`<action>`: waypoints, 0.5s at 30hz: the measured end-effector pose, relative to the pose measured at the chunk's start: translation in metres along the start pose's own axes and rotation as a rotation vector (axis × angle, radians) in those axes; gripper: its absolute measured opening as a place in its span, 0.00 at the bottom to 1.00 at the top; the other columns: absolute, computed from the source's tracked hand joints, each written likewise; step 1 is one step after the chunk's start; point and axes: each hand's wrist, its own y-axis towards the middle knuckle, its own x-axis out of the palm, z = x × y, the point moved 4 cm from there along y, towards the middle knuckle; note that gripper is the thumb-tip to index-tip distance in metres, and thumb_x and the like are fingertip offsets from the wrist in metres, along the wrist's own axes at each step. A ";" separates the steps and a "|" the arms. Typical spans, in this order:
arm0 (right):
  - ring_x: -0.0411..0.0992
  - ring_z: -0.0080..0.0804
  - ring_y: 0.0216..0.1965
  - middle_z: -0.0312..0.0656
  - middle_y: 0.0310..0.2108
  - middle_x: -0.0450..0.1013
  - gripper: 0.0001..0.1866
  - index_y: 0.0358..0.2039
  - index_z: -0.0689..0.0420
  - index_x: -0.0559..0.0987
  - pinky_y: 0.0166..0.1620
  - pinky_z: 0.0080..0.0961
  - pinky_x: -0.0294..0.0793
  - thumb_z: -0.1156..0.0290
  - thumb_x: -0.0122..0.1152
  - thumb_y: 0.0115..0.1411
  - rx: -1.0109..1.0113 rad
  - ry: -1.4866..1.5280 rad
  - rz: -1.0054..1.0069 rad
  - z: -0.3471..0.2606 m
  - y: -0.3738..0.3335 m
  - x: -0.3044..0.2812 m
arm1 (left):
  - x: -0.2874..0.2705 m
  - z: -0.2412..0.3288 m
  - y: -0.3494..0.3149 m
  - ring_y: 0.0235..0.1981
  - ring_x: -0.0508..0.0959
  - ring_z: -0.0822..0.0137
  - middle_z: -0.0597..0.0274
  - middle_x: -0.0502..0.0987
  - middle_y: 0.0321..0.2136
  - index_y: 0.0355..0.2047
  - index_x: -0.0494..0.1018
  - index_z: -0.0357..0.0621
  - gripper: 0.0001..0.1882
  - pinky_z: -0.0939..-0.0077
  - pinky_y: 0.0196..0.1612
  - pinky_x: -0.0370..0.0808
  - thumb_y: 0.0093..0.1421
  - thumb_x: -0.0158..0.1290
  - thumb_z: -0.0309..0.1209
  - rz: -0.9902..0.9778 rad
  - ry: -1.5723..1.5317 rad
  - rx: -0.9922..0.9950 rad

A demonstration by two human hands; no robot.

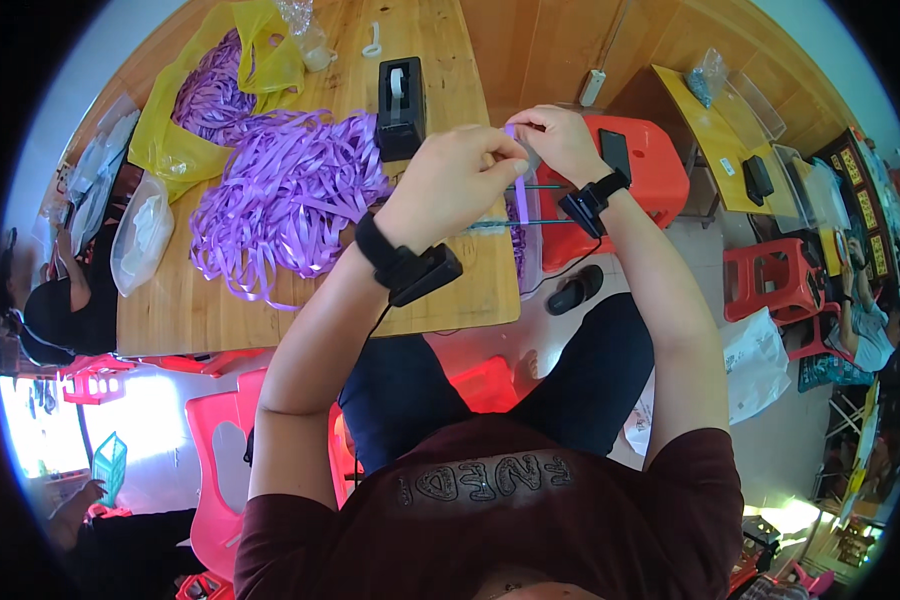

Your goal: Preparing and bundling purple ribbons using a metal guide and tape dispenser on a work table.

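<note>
Two hands meet at a purple ribbon strip [520,198] beyond the table edge

The right hand [560,140] pinches the upper end of the strip between thumb and fingertips. The left hand [460,175] is just beside it, thumb and forefinger pressed together close to the ribbon; whether they also have the ribbon between them is hard to tell at this size.

The strip is off the right side of the wooden table [450,60], by two thin dark rods [545,187] that reach out sideways. Its long axis runs nearly up and down in the view, from the right fingertips toward the wearer's side, roughly square across the rods. Its lower part leads toward a clear bin [533,262] with more purple ribbon in it, which seems set there to catch the lengths.

A loose ribbon pile [290,200] lies on the table near the left forearm, probably so that strands are within easy reach; its strands point every way. It spreads from the mouth of a yellow bag [165,150]. The black tape dispenser [402,130] stands just beyond the left hand, next to the pile, likely for the same convenience.
</note>
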 end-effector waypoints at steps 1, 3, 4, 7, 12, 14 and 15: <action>0.77 0.40 0.38 0.43 0.34 0.79 0.10 0.36 0.54 0.84 0.41 0.30 0.76 0.68 0.59 0.56 0.026 0.038 -0.005 0.003 0.001 0.007 | 0.002 -0.009 0.005 0.25 0.76 0.74 0.61 0.79 0.28 0.41 0.79 0.39 0.12 0.78 0.32 0.75 0.61 0.55 0.32 0.003 0.002 -0.011; 0.78 0.40 0.37 0.44 0.33 0.79 0.10 0.35 0.55 0.84 0.41 0.30 0.76 0.68 0.60 0.55 0.046 0.086 -0.020 0.008 0.003 0.021 | 0.012 -0.031 0.016 0.28 0.79 0.62 0.55 0.79 0.28 0.37 0.80 0.40 0.12 0.69 0.35 0.76 0.59 0.56 0.36 -0.003 0.100 0.114; 0.78 0.41 0.35 0.45 0.31 0.79 0.10 0.35 0.56 0.84 0.40 0.31 0.76 0.68 0.60 0.55 0.033 0.105 -0.024 0.013 0.003 0.029 | 0.016 -0.042 0.021 0.28 0.79 0.62 0.55 0.79 0.28 0.37 0.80 0.40 0.12 0.69 0.35 0.76 0.59 0.56 0.36 0.005 0.105 0.102; 0.74 0.43 0.27 0.51 0.25 0.75 0.10 0.29 0.60 0.81 0.33 0.33 0.74 0.65 0.59 0.56 -0.027 0.026 -0.108 0.042 0.001 0.046 | 0.045 -0.069 0.028 0.36 0.79 0.50 0.52 0.80 0.32 0.34 0.80 0.43 0.10 0.58 0.40 0.76 0.58 0.54 0.35 -0.174 0.321 0.228; 0.70 0.22 0.24 0.34 0.23 0.76 0.14 0.34 0.62 0.82 0.27 0.23 0.70 0.63 0.56 0.65 0.361 0.682 -0.413 0.074 -0.055 0.076 | 0.058 -0.077 0.023 0.35 0.80 0.50 0.49 0.80 0.29 0.28 0.80 0.46 0.08 0.57 0.37 0.77 0.55 0.53 0.34 -0.203 0.439 0.106; 0.66 0.16 0.22 0.29 0.21 0.69 0.12 0.35 0.56 0.78 0.23 0.15 0.65 0.61 0.55 0.66 0.486 0.880 -0.277 0.065 -0.085 0.086 | 0.059 -0.077 0.025 0.33 0.81 0.51 0.52 0.81 0.28 0.31 0.83 0.51 0.10 0.55 0.35 0.77 0.50 0.56 0.36 -0.132 0.396 0.249; 0.66 0.15 0.22 0.28 0.22 0.68 0.10 0.37 0.54 0.76 0.23 0.15 0.64 0.61 0.52 0.67 0.268 0.719 -0.349 0.098 -0.105 0.081 | 0.069 -0.075 0.033 0.33 0.82 0.52 0.55 0.82 0.28 0.29 0.84 0.53 0.10 0.55 0.35 0.77 0.48 0.57 0.38 -0.119 0.298 0.245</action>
